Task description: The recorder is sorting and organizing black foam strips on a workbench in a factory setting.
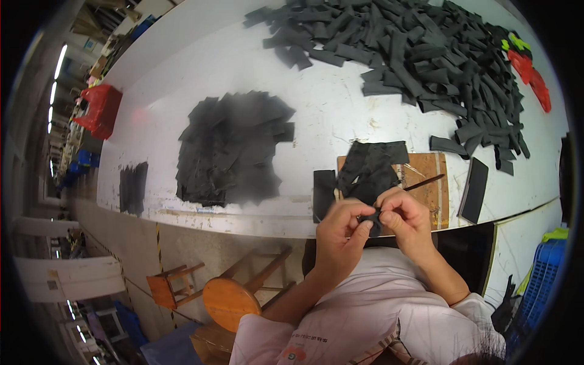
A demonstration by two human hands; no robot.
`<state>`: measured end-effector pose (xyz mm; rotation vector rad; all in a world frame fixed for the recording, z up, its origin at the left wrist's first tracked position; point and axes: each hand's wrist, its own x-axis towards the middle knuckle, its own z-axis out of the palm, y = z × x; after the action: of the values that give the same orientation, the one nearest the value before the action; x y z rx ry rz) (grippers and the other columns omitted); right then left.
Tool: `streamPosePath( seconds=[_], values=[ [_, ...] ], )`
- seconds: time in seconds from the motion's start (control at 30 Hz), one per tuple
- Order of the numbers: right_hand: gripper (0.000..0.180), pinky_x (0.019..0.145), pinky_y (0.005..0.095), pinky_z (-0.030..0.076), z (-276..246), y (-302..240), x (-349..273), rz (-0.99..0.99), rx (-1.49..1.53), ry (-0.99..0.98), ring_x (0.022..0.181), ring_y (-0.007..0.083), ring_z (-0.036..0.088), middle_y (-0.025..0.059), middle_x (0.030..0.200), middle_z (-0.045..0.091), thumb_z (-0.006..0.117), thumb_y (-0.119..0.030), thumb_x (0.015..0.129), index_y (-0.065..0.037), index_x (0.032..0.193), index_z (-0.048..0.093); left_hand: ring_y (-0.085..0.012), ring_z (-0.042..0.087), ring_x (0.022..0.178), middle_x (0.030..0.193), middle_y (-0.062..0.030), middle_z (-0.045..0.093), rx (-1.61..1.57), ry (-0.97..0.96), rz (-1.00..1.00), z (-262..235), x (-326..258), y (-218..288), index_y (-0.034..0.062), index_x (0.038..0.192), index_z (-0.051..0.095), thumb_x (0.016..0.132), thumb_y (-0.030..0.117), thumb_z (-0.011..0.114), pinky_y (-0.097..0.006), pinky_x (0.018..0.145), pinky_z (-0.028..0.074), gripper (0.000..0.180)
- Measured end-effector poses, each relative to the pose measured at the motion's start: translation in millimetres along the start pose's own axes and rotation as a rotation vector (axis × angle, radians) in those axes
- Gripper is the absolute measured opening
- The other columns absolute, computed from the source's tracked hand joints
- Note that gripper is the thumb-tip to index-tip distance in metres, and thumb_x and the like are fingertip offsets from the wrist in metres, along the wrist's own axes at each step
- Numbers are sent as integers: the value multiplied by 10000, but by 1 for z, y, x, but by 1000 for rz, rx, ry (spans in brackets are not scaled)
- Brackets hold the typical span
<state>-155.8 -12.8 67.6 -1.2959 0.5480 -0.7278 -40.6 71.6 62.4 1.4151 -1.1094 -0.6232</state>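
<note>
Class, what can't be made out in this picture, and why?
All in head view:
Small dark fabric piece: full shape, hidden by left hand and right hand.
Wooden board: much of its surface, under dark fabric pieces.
Heap of dark fabric strips: its far end, cut off by the upper edge.
Blue plastic crate: outer side, cut off by dark rim.

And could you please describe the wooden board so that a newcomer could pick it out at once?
Start with the big white table and go to its near edge, by the person's right hand. Just beyond lies a flat brown board, partly covered by dark grey pieces. Its broad brown surface stands out from the dark pieces around it.
</note>
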Motion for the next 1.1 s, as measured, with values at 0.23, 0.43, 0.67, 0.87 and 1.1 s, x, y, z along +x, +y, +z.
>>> streamPosePath(
  seconds=[0.23,0.43,0.67,0.87,1.1],
  values=[
    [98,487,214,333,-17,-63,0,-174,-299,64,563,73,412,25,696,458,547,-47,784,-14,711,490,-53,460,509,753,-112,554,-987,-207,-407,12,32,41,-13,889,448,763,-34,486,-158,400,362,132],
    [148,465,163,275,-46,-78,28,184,87,5,538,11,349,-56,596,422,544,-159,813,-60,712,498,-34,322,348,754,-135,546,-1700,-456,-669,24,70,45,2,1090,377,835,59,403,-170,323,270,262],
    [180,408,153,265,-72,-3,27,391,393,-54,479,37,356,-21,582,433,558,-196,812,-65,705,496,-34,291,384,792,-46,557,-1340,-299,-778,44,54,-30,36,1013,497,857,51,408,-174,366,245,180],
    [181,449,164,308,-86,-6,36,158,-15,-18,510,41,385,-23,617,466,548,-201,826,-47,741,505,-193,500,929,1062,-117,503,-91,-218,220,36,69,13,28,1046,539,706,-34,557,-288,757,419,346],
    [520,575,348,434,-54,-72,23,-449,-1083,-139,660,267,543,105,733,524,619,-430,618,-3,904,547,-204,540,858,938,-139,572,-649,1,16,43,52,18,-31,872,503,738,-120,470,-301,801,422,164]
  ],
)
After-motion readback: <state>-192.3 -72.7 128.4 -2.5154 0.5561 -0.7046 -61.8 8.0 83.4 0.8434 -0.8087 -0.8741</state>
